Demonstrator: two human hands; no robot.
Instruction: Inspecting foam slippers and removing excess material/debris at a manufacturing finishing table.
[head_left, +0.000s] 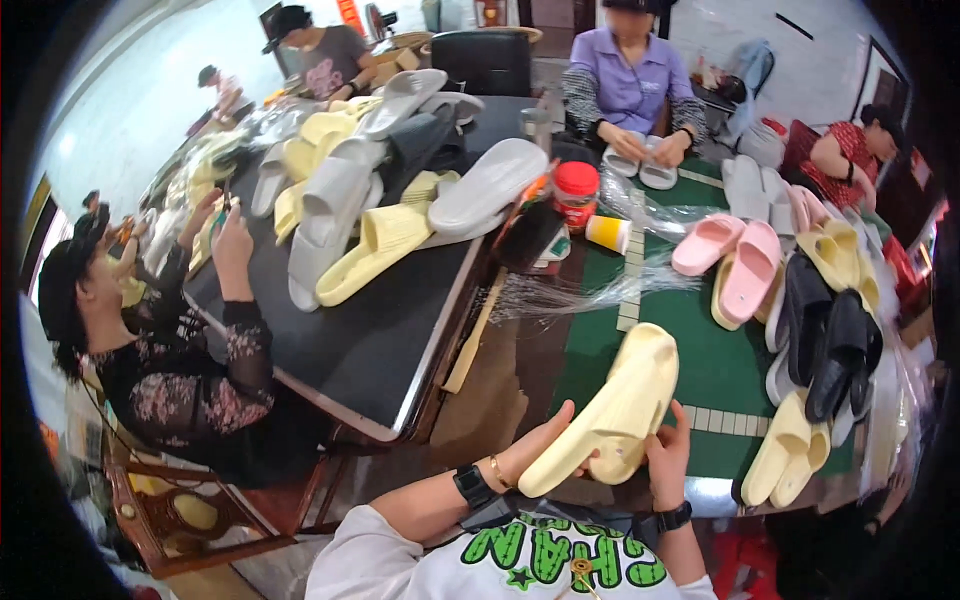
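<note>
Nearest, the person's left hand [530,444] and right hand [669,462] both clasp pale-yellow slippers [640,375], seemingly a pair, above the green-topped counter [583,375]'s near edge, where gentle, steady finger pressure should suit turning them, clear of the plastic wrap [600,291] farther off.
</note>
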